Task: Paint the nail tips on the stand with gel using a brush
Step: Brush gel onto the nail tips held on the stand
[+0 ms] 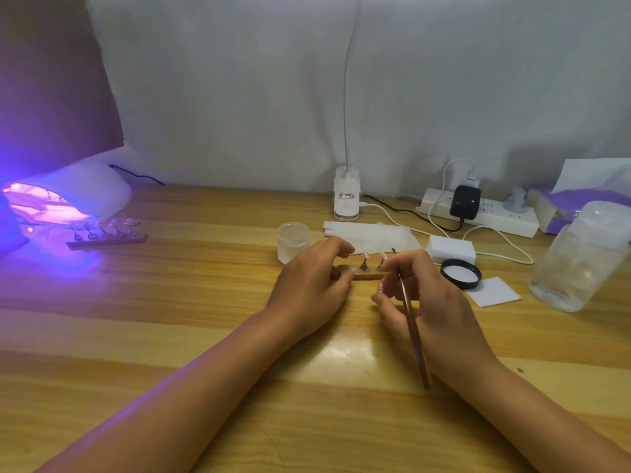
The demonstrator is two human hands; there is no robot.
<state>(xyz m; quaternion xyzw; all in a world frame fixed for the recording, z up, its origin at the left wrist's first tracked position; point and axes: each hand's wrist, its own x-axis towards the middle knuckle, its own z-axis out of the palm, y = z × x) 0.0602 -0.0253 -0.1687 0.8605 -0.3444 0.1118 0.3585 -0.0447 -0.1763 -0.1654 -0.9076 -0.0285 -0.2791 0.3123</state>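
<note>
A small wooden nail stand (367, 275) lies at the middle of the table with pink nail tips (366, 256) on short posts. My left hand (312, 281) grips the stand's left end, thumb in front and fingers curled over the top, hiding that part. My right hand (432, 298) holds a thin pink-handled brush (411, 322) like a pen, its dark bristle end up by the rightmost tips. An open jar of white gel (461, 273) with a black rim sits just right of my right hand.
A lit UV lamp (65, 199) glows purple at far left, with a second stand of tips (107, 233) before it. A frosted cup (293, 241), wipes (372, 232), white block (451, 249), power strip (478, 213), desk-lamp base (346, 194) and clear bottle (580, 261) ring the work spot.
</note>
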